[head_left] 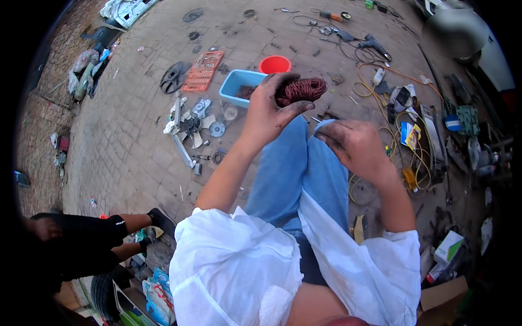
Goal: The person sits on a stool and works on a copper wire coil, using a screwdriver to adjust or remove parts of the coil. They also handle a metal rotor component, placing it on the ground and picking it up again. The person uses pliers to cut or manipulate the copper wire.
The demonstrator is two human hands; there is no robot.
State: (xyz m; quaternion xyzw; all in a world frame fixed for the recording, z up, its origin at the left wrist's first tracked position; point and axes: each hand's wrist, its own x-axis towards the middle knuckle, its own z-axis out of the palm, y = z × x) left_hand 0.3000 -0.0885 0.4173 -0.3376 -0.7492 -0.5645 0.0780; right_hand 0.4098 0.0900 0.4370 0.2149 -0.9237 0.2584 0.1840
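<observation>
My left hand is raised over my knees, its fingers and thumb wrapped round a bundle of dark red wire. The bundle is thick and rounded, with many fine strands. Close by on the right, my right hand is over my right knee, its fingers bent and pressed together. Whatever lies between those fingertips, if anything, is hidden. Both hands have dark smudges. Beyond the left hand stands a light blue basin with some dark reddish material inside, partly covered by that hand. A red bowl touches or nearly touches the basin's far side.
An orange tool case lies open beside a black fan wheel. Metal and plastic parts are scattered left of my knees. Power tools and yellow cords spread rightward. Another person's leg is at lower left.
</observation>
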